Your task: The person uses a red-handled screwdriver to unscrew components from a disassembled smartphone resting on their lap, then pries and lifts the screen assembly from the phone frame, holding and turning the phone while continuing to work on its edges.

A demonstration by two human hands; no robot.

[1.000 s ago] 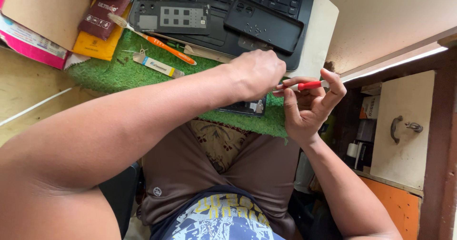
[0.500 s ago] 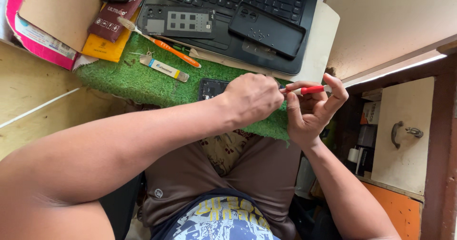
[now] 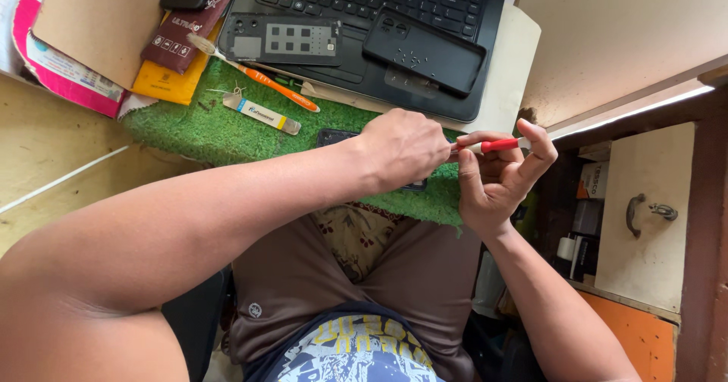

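Two bare hands meet just right of the middle of the frame, above the near edge of a green turf mat [image 3: 220, 128] that lies on the desk [image 3: 53, 162]. The left hand [image 3: 406, 148] is curled into a loose fist, its back toward the camera, so its fingertips are hidden; whatever it grips cannot be made out. The right hand [image 3: 497, 173] faces palm up, thumb and forefinger pressed together on a thin red-handled tool [image 3: 497, 145]. Only the red shaft and a short pale end show; the tool's other end vanishes behind the left hand.

A dark phone-like device [image 3: 337, 136] lies on the mat under the left hand, mostly covered, with just two corners peeking out.

Higher in the frame a black laptop [image 3: 364, 3] is cut off by the top edge. On it rest a phone back panel with grey inner parts [image 3: 280, 39] and a black phone case [image 3: 425, 50]. An orange-handled brush [image 3: 262, 79] lies at a slant from the laptop edge onto the mat, and a small white and yellow tube [image 3: 262, 114] sits just below it. At the upper left, a brown board [image 3: 91, 18] and a maroon packet [image 3: 189, 22] are partly out of view.

At the right edge, a pale cabinet door with a metal handle [image 3: 644, 209] stands below desk level.
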